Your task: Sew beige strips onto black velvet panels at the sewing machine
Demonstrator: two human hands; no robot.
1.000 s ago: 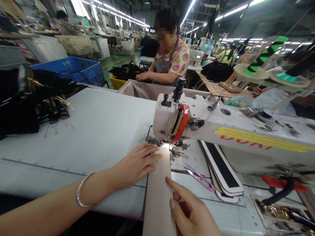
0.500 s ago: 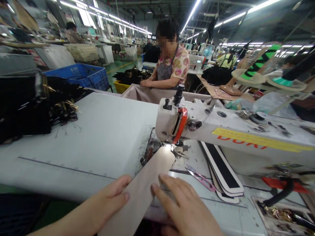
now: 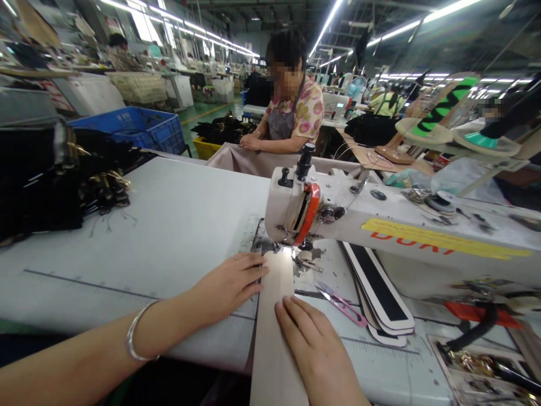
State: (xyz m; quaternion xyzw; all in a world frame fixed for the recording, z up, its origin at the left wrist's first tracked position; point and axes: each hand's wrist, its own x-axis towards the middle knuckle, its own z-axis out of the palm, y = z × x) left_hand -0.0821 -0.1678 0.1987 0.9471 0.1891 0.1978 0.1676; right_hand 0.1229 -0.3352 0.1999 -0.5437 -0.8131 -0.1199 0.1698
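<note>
A long pale beige strip runs from the bottom edge up to the needle area of a white sewing machine, its far end under the lit presser foot. My left hand, with a silver bangle at the wrist, lies at the strip's left edge near the needle, fingers stretched out flat. Along the right edge, nearer to me, my right hand rests with extended fingertips on the strip. Pink-handled thread snips lie to the right of the strip, beyond my right hand.
White-edged black strips lie stacked under the machine arm. Black pieces with gold-coloured parts are heaped at the table's left. Behind stand a blue crate and a co-worker. A thread cone rises at the right.
The strip has swung from a slant to nearly straight towards me. My left hand has moved forward from the strip's near part to beside the needle; my right hand has shifted slightly.
</note>
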